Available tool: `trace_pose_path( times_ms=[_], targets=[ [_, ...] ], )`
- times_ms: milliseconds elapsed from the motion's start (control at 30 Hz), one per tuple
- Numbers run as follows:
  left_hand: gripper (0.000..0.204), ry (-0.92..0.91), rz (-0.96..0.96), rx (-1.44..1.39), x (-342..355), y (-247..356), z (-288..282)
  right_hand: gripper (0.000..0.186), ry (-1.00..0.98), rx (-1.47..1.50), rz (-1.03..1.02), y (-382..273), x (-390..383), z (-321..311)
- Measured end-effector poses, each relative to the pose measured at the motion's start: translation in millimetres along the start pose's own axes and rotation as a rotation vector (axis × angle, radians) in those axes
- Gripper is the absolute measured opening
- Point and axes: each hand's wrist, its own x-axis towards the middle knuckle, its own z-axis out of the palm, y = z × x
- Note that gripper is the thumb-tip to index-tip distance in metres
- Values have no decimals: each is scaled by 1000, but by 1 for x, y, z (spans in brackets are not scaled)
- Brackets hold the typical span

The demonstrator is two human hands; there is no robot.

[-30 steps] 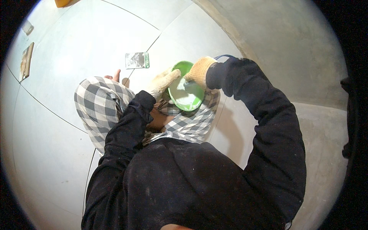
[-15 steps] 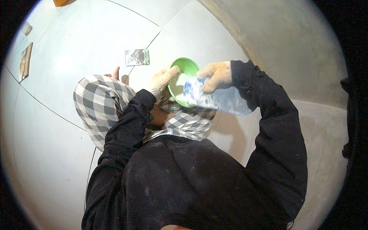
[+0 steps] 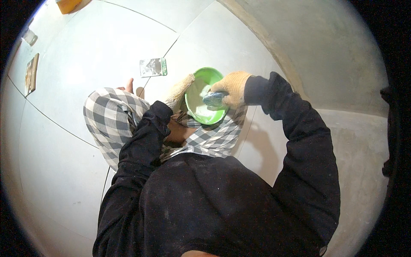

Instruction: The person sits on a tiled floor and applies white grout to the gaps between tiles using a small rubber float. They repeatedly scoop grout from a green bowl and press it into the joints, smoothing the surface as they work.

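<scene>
My left hand [image 3: 180,92], in a pale knit work glove, is closed on the left rim of a green bowl [image 3: 212,119]. The bowl tilts over my lap, with a whitish paste or powder [image 3: 193,103] inside. My right hand [image 3: 236,89], gloved in the same way, is above the bowl's right side. It is closed around a bluish ribbed piece [image 3: 215,99] seen nearly end-on, whose exact kind I cannot make out. The fingers cover much of it.
On the pale tiled floor ahead lies a flat rectangular blade with a green edge [image 3: 153,67], smeared white. Farther left are a wooden-edged board [image 3: 31,75], a small clear container [image 3: 30,37] and an orange container [image 3: 67,5]. A grey wall [image 3: 317,47] curves along the right.
My right hand has moved slightly left and turned, so the bluish piece, broadside before, now shows its end over the bowl. The bowl has tilted more toward view.
</scene>
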Motion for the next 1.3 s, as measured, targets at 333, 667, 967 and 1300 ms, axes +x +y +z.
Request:
trace_pose_path(
  times_ms=[333, 667, 967, 1300],
  targets=[
    [53, -60, 102, 195, -22, 16, 21, 40, -101, -108, -25, -12, 20, 27],
    [52, -137, 172, 260, -35, 25, 29, 30, -296, 1061, -61, 28, 18, 36],
    [61, -94, -51, -248, -29, 19, 33, 58, 575, 1272, 122, 122, -123, 106],
    [68, 254, -66, -103, -25, 17, -5, 43, 983, 1292, 1023, 196, -157, 328]
  ],
)
